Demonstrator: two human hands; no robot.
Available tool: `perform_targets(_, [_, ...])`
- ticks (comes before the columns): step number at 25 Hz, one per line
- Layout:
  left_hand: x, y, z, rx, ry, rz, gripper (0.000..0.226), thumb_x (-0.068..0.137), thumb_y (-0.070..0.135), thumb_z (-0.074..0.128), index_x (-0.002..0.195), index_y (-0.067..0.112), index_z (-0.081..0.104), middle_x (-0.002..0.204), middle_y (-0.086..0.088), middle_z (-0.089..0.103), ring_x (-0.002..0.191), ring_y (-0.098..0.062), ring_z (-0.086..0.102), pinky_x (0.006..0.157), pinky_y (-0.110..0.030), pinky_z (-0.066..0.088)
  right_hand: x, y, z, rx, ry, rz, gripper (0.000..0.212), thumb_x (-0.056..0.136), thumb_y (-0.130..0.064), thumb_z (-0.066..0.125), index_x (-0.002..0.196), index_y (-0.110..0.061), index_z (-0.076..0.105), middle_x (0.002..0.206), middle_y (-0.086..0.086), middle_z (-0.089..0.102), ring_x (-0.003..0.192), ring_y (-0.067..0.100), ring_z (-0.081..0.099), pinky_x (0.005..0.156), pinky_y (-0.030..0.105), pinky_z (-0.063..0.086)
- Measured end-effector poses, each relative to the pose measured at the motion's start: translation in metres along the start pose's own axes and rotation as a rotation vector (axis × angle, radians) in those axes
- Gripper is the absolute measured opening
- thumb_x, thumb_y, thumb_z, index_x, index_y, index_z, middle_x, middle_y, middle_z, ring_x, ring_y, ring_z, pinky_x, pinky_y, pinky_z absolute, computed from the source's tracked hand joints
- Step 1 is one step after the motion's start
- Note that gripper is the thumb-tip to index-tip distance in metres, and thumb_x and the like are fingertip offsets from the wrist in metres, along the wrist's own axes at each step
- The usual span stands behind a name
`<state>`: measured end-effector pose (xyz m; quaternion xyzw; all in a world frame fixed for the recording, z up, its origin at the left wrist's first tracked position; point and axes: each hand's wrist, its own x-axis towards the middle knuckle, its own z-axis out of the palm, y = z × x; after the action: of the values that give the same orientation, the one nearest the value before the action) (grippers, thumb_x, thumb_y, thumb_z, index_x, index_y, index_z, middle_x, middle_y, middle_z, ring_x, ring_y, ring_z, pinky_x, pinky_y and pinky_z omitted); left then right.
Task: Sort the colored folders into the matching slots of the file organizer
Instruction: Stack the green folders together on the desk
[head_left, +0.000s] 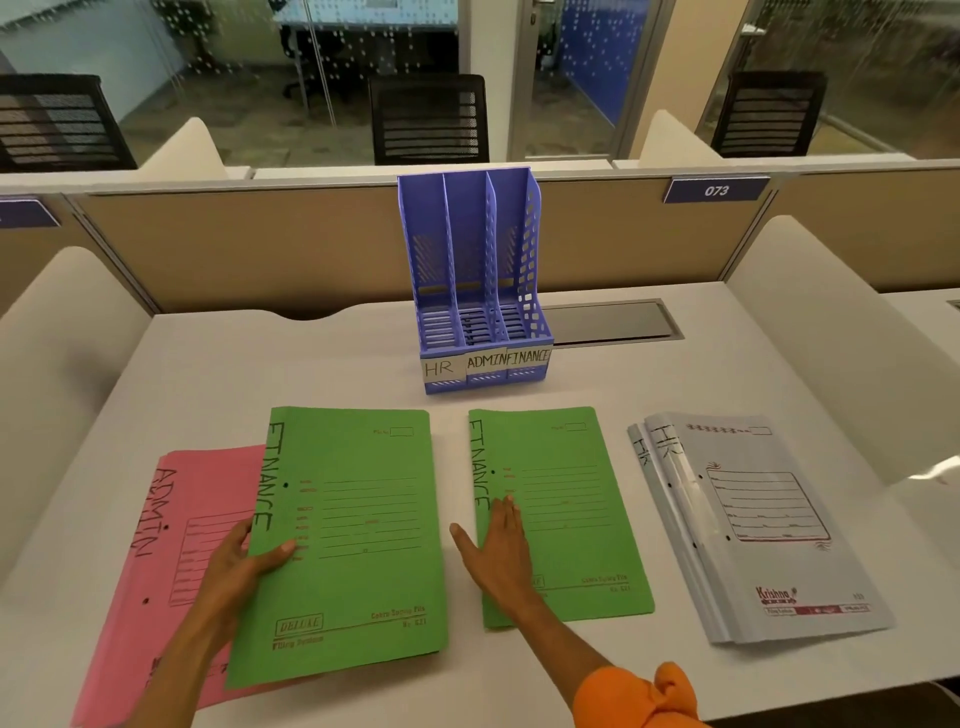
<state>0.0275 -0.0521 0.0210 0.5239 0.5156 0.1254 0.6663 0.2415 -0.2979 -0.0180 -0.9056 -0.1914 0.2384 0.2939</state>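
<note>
A blue three-slot file organizer (480, 291) stands at the back middle of the desk, its slots labelled HR, ADMIN and FINANCE and all empty. My left hand (241, 566) grips the left edge of a green FINANCE folder (358, 540), which overlaps pink ADMIN folders (156, 551) beneath it. My right hand (498, 545) lies flat, fingers straight, on a second green FINANCE folder (571, 514). A stack of grey HR folders (758, 525) lies at the right.
The white desk (311, 364) is bounded by beige partition walls at the back and padded side dividers. A grey cable tray lid (608, 322) sits right of the organizer. Black mesh chairs stand behind the partition.
</note>
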Motion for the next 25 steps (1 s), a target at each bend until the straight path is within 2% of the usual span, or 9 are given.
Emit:
perform_targets(4, [-0.005, 0.001, 0.005, -0.038, -0.013, 0.005, 0.069, 0.067, 0.003, 0.076, 0.127, 0.026, 0.051, 0.106, -0.013, 0.071, 0.079, -0.038, 0.074, 0.063, -0.052, 0.061, -0.001, -0.01, 0.005, 0.063, -0.013, 0.015, 0.086, 0.092, -0.069, 0.026, 0.152, -0.009, 0.013, 0.162, 0.009, 0.005, 0.149, 0.022, 0.004, 0.12, 0.036, 0.009])
perform_targets(6, [-0.006, 0.0, 0.02, -0.052, -0.039, 0.002, 0.069, 0.069, 0.001, 0.075, 0.13, 0.023, 0.049, 0.109, -0.016, 0.07, 0.082, -0.039, 0.074, 0.067, -0.053, 0.06, -0.001, -0.014, -0.002, 0.147, -0.019, 0.019, 0.079, 0.094, -0.066, 0.024, 0.149, -0.009, 0.023, 0.159, 0.009, 0.02, 0.146, 0.024, 0.018, 0.118, 0.037, 0.016])
perform_targets(8, [-0.007, 0.0, 0.043, -0.072, -0.07, -0.003, 0.068, 0.072, -0.001, 0.074, 0.131, 0.021, 0.049, 0.11, -0.018, 0.07, 0.083, -0.04, 0.073, 0.069, -0.055, 0.06, 0.0, -0.014, -0.017, 0.286, 0.004, 0.015, 0.073, 0.091, -0.069, 0.024, 0.132, -0.013, 0.046, 0.133, 0.006, 0.053, 0.125, 0.024, 0.047, 0.106, 0.035, 0.036])
perform_targets(10, [-0.006, 0.001, 0.071, -0.089, -0.101, -0.008, 0.068, 0.072, -0.002, 0.075, 0.131, 0.018, 0.048, 0.112, -0.019, 0.069, 0.085, -0.04, 0.073, 0.07, -0.056, 0.06, 0.003, -0.01, -0.038, 0.422, 0.042, 0.013, 0.06, 0.089, -0.067, 0.033, 0.113, -0.018, 0.056, 0.107, -0.001, 0.063, 0.098, 0.016, 0.058, 0.089, 0.029, 0.049])
perform_targets(13, [-0.009, 0.001, 0.122, -0.079, -0.167, 0.0, 0.065, 0.073, -0.001, 0.076, 0.129, 0.015, 0.049, 0.11, -0.019, 0.071, 0.085, -0.039, 0.074, 0.07, -0.055, 0.06, 0.011, 0.011, -0.07, 0.555, 0.044, 0.064, 0.044, 0.093, -0.039, 0.058, 0.127, -0.01, 0.051, 0.116, 0.001, 0.06, 0.102, 0.014, 0.058, 0.085, 0.023, 0.051])
perform_targets(15, [-0.012, -0.003, 0.156, -0.085, -0.2, 0.002, 0.061, 0.074, -0.002, 0.077, 0.126, 0.014, 0.05, 0.109, -0.018, 0.072, 0.084, -0.038, 0.074, 0.069, -0.054, 0.061, 0.017, 0.032, -0.092, 0.603, 0.075, 0.099, 0.05, 0.089, -0.026, 0.067, 0.131, -0.006, 0.048, 0.122, 0.006, 0.06, 0.11, 0.021, 0.059, 0.093, 0.033, 0.052])
perform_targets(19, [-0.02, -0.016, 0.218, -0.006, -0.195, 0.067, 0.052, 0.075, 0.002, 0.079, 0.121, 0.011, 0.057, 0.108, -0.013, 0.073, 0.086, -0.031, 0.075, 0.071, -0.046, 0.062, 0.029, 0.074, -0.131, 0.565, 0.12, 0.132, 0.051, 0.086, -0.019, 0.07, 0.13, -0.004, 0.049, 0.118, 0.007, 0.06, 0.1, 0.019, 0.059, 0.085, 0.028, 0.051])
perform_targets(23, [-0.027, -0.017, 0.26, 0.26, -0.119, 0.197, 0.044, 0.076, 0.017, 0.081, 0.116, 0.015, 0.063, 0.108, -0.007, 0.069, 0.091, -0.026, 0.07, 0.082, -0.044, 0.059, 0.039, 0.107, -0.149, 0.55, 0.161, 0.174, 0.046, 0.086, -0.014, 0.07, 0.127, -0.003, 0.051, 0.119, 0.016, 0.065, 0.093, 0.021, 0.064, 0.076, 0.027, 0.054])
perform_targets(25, [-0.028, -0.015, 0.273, 0.363, -0.102, 0.239, 0.039, 0.075, 0.019, 0.081, 0.11, 0.017, 0.064, 0.106, -0.007, 0.065, 0.092, -0.025, 0.067, 0.082, -0.041, 0.058, 0.042, 0.118, -0.15, 0.528, 0.178, 0.198, 0.047, 0.086, -0.012, 0.07, 0.127, -0.002, 0.05, 0.119, 0.017, 0.064, 0.094, 0.023, 0.064, 0.079, 0.031, 0.055])
